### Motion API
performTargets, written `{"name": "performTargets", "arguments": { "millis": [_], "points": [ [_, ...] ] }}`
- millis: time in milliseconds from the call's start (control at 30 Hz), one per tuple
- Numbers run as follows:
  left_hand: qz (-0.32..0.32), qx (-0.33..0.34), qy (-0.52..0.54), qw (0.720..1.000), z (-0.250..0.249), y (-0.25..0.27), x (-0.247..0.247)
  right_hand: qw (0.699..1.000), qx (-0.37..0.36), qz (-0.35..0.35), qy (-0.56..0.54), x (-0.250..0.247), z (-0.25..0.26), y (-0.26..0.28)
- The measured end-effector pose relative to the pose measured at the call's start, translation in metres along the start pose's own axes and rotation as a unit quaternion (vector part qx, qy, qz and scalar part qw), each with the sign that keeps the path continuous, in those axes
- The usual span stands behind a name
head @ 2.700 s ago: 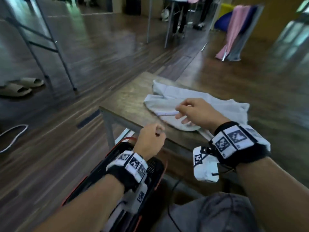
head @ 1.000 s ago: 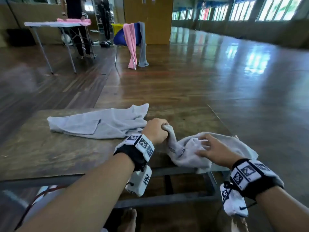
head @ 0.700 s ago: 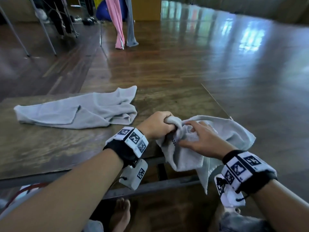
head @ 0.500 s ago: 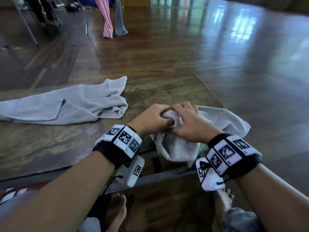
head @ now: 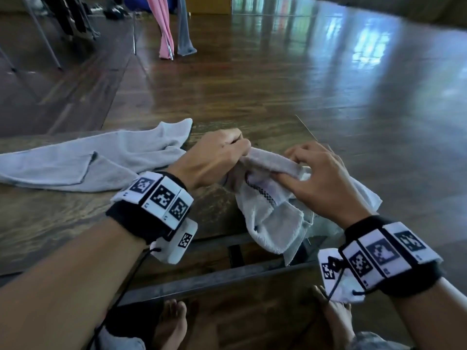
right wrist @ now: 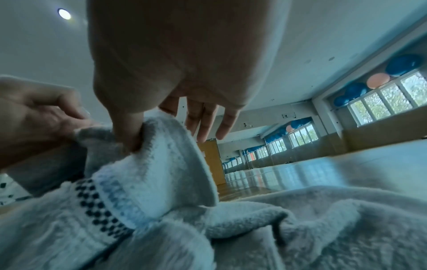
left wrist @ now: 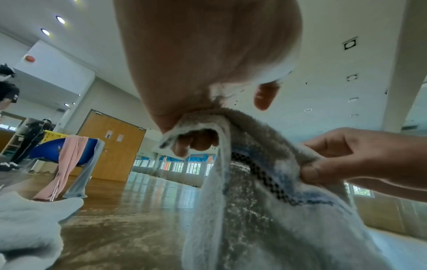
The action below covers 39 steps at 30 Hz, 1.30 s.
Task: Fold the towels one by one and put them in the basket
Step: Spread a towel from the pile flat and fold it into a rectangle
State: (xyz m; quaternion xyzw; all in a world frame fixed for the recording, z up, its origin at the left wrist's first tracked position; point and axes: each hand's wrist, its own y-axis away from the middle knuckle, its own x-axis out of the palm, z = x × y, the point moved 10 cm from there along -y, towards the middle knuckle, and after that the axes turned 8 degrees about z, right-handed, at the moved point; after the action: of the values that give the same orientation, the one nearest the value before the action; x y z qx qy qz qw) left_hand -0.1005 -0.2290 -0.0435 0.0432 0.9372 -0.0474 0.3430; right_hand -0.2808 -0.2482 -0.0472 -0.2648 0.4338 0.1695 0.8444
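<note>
Towel edge being found and stretched betw. both hands, pre-fold.

Head view: checker-striped towel (head: 273,213) is being held bunched at the table's (head: 63,223) near right corner, partly draped over the front edge; left hand (head: 214,160) is curled round one end, right hand (head: 321,180) is pinching it nearby w/ other fingers loose. Second towel (head: 88,162) is lying crumpled to the left, apart; bare tabletop is being left between them, prob. enough for spreading. Basket isn't being shown. Left wrist view: hem is being clamped by thumb and fingers (left wrist: 196,142). Right wrist view: hem is being pinched betw. thumb and forefinger, remaining fingers (right wrist: 208,120) extended. Next, judged: hands to be drawn apart along the hem, towel laid flat away from the edge.
</note>
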Motion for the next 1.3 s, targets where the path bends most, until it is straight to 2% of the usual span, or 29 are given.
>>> {"name": "performTargets", "arguments": {
  "millis": [67, 167, 300, 367, 433, 567, 700, 867, 1033, 1133, 1233, 1300],
  "points": [
    [-0.016, 0.014, -0.025, 0.999, -0.003, -0.001, -0.005, 1.000, 0.005, 0.012, 0.012, -0.001, -0.007, 0.004],
    [-0.048, 0.032, -0.092, 0.994, -0.002, -0.003, -0.014, 1.000, 0.008, -0.004, -0.010, -0.009, -0.016, 0.003],
    [-0.151, 0.051, -0.205, 0.966, -0.003, -0.001, -0.035, 0.998, 0.059, 0.000, 0.004, -0.017, -0.041, 0.003],
    [-0.173, 0.050, -0.219, 0.959, -0.002, -0.001, -0.036, 0.997, 0.075, -0.015, 0.011, -0.023, -0.049, 0.004],
    [-0.144, 0.061, -0.212, 0.965, -0.005, -0.004, -0.020, 0.998, 0.059, -0.027, -0.002, -0.023, -0.045, 0.002],
    [0.005, 0.124, -0.190, 0.974, -0.026, -0.011, 0.042, 1.000, -0.005, -0.008, -0.020, -0.008, -0.019, -0.003],
    [0.010, 0.154, -0.186, 0.970, -0.036, -0.016, 0.046, 0.999, -0.016, -0.010, -0.045, -0.013, -0.013, -0.005],
    [-0.016, 0.105, -0.196, 0.975, -0.018, -0.023, 0.030, 0.999, 0.020, -0.002, -0.045, -0.022, -0.030, -0.001],
    [-0.070, 0.071, -0.201, 0.974, 0.001, -0.024, 0.002, 0.995, 0.069, -0.070, -0.025, -0.059, -0.065, 0.008],
    [-0.104, 0.045, -0.205, 0.972, 0.009, -0.025, -0.011, 0.990, 0.118, -0.076, 0.004, -0.072, -0.089, 0.015],
    [-0.071, -0.019, -0.232, 0.970, 0.028, -0.026, -0.013, 0.979, 0.183, -0.086, 0.029, -0.081, -0.113, 0.023],
    [-0.040, -0.081, -0.250, 0.964, 0.046, -0.025, -0.011, 0.971, 0.232, -0.038, 0.037, -0.073, -0.128, 0.026]
  ]
}}
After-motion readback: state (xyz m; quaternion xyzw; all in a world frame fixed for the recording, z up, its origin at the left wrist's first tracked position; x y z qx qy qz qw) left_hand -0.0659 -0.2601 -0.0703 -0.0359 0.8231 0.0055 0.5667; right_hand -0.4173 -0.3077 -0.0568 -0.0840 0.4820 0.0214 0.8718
